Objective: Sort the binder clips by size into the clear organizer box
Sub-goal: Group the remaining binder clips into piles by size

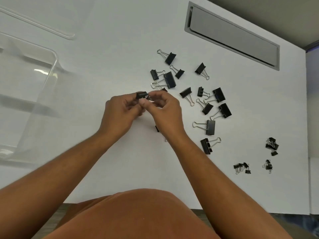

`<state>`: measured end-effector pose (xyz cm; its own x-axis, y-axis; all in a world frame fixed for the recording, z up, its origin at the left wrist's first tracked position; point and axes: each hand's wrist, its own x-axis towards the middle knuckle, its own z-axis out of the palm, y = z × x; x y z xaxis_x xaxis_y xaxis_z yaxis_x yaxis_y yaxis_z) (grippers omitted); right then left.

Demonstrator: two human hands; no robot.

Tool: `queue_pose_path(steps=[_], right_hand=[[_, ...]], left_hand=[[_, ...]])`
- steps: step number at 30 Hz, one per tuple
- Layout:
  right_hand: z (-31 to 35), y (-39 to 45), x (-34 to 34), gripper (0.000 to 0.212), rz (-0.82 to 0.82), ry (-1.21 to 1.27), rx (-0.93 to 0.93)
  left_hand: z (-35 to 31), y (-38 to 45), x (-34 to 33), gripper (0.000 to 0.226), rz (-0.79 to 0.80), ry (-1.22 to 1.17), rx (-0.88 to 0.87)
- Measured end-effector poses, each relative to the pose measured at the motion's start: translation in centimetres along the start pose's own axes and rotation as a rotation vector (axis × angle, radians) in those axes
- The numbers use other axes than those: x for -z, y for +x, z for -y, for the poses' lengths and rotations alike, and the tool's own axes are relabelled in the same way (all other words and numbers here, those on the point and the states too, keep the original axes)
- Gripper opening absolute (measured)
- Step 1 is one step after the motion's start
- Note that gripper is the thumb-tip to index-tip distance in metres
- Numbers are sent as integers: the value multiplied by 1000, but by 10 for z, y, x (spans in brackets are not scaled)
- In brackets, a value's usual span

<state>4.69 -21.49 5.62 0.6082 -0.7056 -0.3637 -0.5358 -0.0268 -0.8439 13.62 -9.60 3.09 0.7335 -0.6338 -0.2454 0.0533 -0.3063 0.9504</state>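
Right now both hands meet over the white table (120,49), and they share one black clip (141,95). The left hand (120,112) has its fingers curled, and its fingertips pinch the clip's black body. The right hand (164,109) is curled too, and its fingertips pinch at the other end of the same clip, where the wire part is. That wire part is mostly hidden by the fingers. The clip is up off the table, between the two hands.

A clear box (25,94) sits on the table, well to the left of the held clip. I cannot tell if any clips lie in it. A clear lid (38,25) lies past the box, farther from the person.

To the right of the held clip lies a loose pile of clips (198,94), big and middle ones, spread over the table. One big clip (170,80) lies just past the held clip, touching a smaller one (154,74). Under the right wrist, a bit of another clip (157,128) peeks out.

Far to the right of the held clip, near the table edge, sit three little heaps of tiny clips (272,146).

A gray flap (233,35) is set into the table, past the pile.
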Motion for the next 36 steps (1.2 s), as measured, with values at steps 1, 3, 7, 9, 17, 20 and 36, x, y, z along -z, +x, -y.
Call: queue_pose_path(steps=[1, 3, 7, 9, 17, 20, 36], right_hand=[[-2, 2, 2, 29, -48, -113, 69], [-9, 10, 6, 29, -162, -331, 243], [-28, 30, 5, 27, -170, -582, 322], [-32, 33, 4, 18, -178, -595, 336], [-19, 21, -6, 37, 75, -324, 216], [-14, 24, -2, 46, 145, -244, 214], [-6, 134, 70, 19, -79, -817, 316]], left_hand=[[1, 2, 2, 24, -18, 42, -10], [3, 6, 4, 24, -50, 93, -7], [6, 14, 3, 25, -81, 131, -17], [7, 18, 2, 27, -120, 218, -81], [36, 36, 11, 35, -76, 679, -516], [49, 34, 15, 38, -63, 745, -528], [53, 29, 11, 45, -103, 739, -521]])
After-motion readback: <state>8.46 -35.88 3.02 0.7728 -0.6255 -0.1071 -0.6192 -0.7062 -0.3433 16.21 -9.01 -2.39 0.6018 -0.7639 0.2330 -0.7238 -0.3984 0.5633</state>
